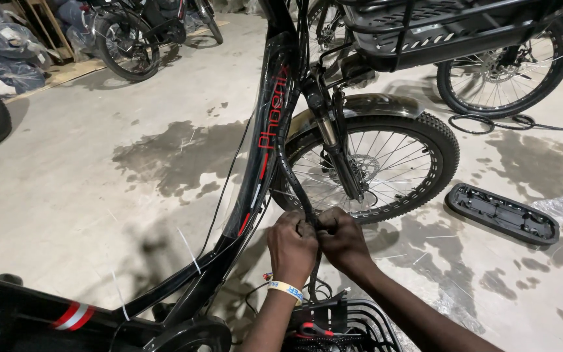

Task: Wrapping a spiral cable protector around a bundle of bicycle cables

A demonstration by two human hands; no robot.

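Both the left hand [292,246] and right hand [342,242] have their fingers clenched around the black cable bundle [292,175] right where it drops off the bike frame [263,140], seemingly pinching it together just below the front wheel [376,166].

Dim indoor light, soft shadows, sharp focus

Cable bundle [292,176] end hidden inside both hands [317,242]
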